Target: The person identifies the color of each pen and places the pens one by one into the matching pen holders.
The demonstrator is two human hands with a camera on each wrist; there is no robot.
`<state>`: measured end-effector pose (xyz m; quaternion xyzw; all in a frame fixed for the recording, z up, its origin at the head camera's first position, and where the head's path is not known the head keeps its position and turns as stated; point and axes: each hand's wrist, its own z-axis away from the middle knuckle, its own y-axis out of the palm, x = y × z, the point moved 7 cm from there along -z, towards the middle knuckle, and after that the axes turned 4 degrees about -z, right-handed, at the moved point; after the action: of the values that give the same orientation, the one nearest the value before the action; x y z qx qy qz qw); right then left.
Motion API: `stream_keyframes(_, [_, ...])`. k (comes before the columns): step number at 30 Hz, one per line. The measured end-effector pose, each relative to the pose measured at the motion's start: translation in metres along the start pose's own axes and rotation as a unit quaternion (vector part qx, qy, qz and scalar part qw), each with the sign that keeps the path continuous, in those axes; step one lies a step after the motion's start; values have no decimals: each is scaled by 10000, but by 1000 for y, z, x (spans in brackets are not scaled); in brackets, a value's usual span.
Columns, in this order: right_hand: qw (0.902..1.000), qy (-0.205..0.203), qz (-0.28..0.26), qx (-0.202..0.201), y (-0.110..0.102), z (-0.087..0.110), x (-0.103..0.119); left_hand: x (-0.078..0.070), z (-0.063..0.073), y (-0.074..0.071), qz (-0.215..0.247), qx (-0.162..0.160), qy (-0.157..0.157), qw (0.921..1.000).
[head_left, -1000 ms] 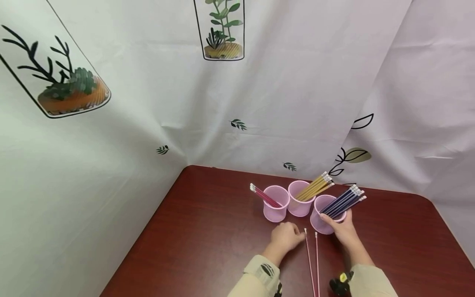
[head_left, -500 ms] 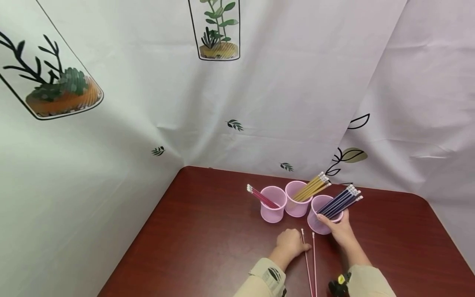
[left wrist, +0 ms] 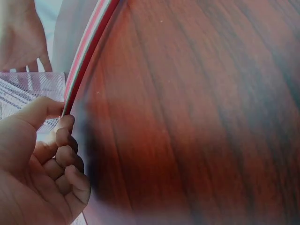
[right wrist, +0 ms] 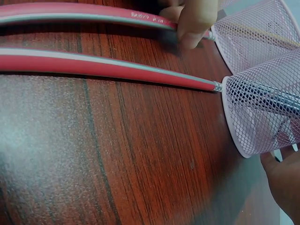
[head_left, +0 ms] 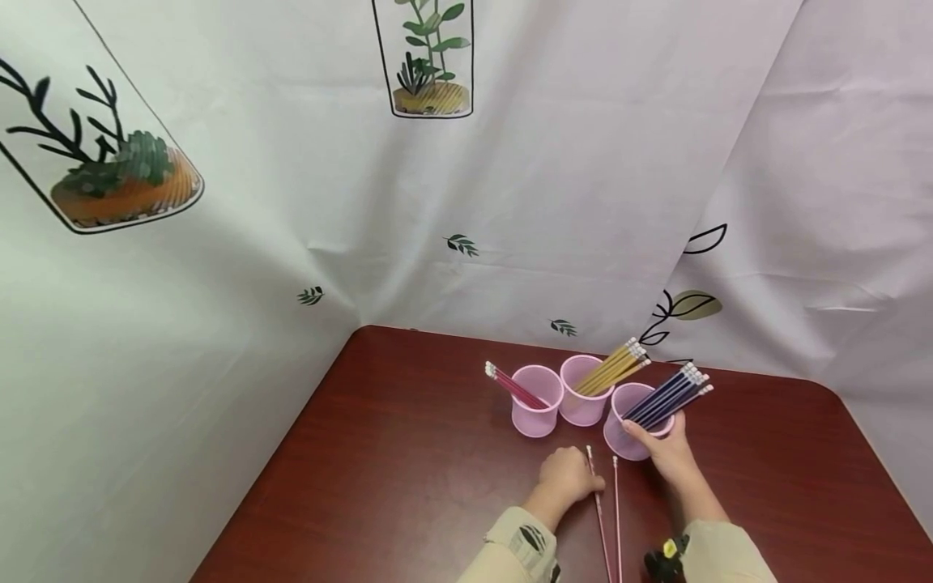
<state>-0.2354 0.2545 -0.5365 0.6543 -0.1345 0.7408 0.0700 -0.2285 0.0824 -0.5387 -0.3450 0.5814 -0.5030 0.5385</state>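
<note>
In the head view my left hand (head_left: pixel 568 475) pinches a red pencil (head_left: pixel 601 522) near its white eraser end. The left wrist view shows thumb and forefinger on this pencil (left wrist: pixel 89 51), the other fingers curled. A second red pencil (head_left: pixel 618 510) lies on the table just to its right. My right hand (head_left: pixel 676 460) holds a pink mesh cup (head_left: pixel 619 435) by its right side, thumb near the rim. Several dark blue pencils (head_left: pixel 665 398) lean in that cup, erasers up. Part of the right hand's fingers is hidden behind the cup.
Two more pink cups stand beside it: the left cup (head_left: pixel 534 423) bears several red pencils (head_left: pixel 513 387), the middle cup (head_left: pixel 583 411) several yellow pencils (head_left: pixel 612 371). The dark red-brown table (head_left: pixel 408 421) meets patterned white cloth (head_left: pixel 583 162) at its back and left.
My left hand has moved right onto the left of the two loose red pencils and pinches it; its eraser end has shifted slightly left. The right hand stays on the cup.
</note>
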Motion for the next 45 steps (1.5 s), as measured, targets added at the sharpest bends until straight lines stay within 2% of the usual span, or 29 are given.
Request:
stream_keyframes(4, [10000, -29, -10, -36, 0, 0, 1, 3, -1, -12, 414, -253, 136, 9987])
stream_keyframes(8, [10000, -38, 42, -51, -1, 0, 1, 6, -3, -29, 945, -486, 281, 9939])
stream_keyframes(15, [10000, -40, 72, -45, -1, 1, 0, 12, -8, -55, 1451, -645, 234, 9870])
stream_keyframes(22, [10000, 12, 89, -25, 0, 2, 0, 15, -12, -86, 2064, -1064, 438, 9717])
stream_keyframes(26, [9999, 65, 92, -8, 0, 2, 0, 20, -13, -105, 2469, -1439, 474, 9571])
stream_keyframes(31, [9999, 85, 96, 31, 0, 3, 1, 29, -11, -126, 3003, -1910, 488, 9332])
stream_keyframes(34, [9999, 83, 82, 47, 0, 4, 1, 35, -11, -135, 3249, -2049, 390, 9225])
stream_keyframes(37, [9999, 80, 89, 43, 0, 4, 2, 42, -12, -140, 3619, -2058, 155, 9091])
stream_keyframes(41, [9999, 45, 100, 12, 0, 4, 2, 52, -11, -146, 4094, -2332, 6, 8821])
stream_keyframes(45, [9999, 15, 135, -3, 0, 5, 2, 60, -6, -155, 4186, -2898, 73, 8606])
